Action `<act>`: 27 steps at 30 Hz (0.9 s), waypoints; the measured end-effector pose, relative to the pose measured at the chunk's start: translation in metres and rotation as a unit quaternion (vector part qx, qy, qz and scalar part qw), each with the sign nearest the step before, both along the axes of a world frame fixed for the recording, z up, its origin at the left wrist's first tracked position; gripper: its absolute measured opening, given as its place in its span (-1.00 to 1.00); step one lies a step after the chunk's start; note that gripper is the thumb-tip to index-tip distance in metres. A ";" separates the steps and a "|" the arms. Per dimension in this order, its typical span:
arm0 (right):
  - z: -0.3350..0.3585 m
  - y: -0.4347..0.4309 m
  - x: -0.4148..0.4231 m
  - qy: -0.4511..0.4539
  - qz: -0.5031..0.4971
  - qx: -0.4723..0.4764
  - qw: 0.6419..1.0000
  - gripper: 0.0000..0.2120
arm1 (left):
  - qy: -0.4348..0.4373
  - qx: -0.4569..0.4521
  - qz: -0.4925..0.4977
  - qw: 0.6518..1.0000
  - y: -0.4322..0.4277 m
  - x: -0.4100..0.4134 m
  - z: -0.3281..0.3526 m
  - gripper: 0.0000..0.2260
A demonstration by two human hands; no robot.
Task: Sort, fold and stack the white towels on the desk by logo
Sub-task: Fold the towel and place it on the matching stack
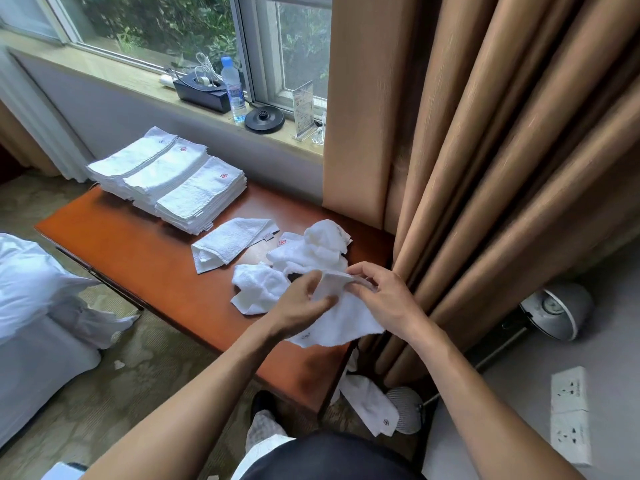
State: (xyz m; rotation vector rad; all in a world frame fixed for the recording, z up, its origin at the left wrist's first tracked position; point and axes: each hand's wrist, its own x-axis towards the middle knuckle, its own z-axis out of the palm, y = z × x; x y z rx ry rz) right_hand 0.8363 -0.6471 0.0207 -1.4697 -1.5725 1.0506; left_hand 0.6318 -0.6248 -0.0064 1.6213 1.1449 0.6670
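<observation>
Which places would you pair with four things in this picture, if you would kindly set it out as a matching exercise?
Things:
1. water bottle
2. folded stacks
3. unfolded towel
4. fallen towel

Places:
a. held by the left hand and right hand
b. on the windowsill
c. on the floor
d. at the far end of the desk

Pairs: 1-b, 2-d, 3-a, 4-c

Both bare forearms reach forward; the left hand (pixel 304 304) and right hand (pixel 384 299) pinch a towel (pixel 346 323) between curled fingers.
</observation>
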 end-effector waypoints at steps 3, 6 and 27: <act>0.005 -0.002 0.005 -0.010 -0.002 0.007 1.000 -0.85 | 0.049 -0.028 -0.037 0.998 -0.002 0.007 -0.017 -0.72; 0.007 -0.005 0.022 -0.025 -0.034 0.010 0.999 -0.89 | 0.092 -0.026 -0.041 0.995 0.003 0.026 -0.026 -0.73; -0.012 -0.019 0.058 -0.190 -0.053 0.020 0.980 -0.61 | 0.173 0.239 -0.124 0.948 0.012 0.072 -0.002 -0.86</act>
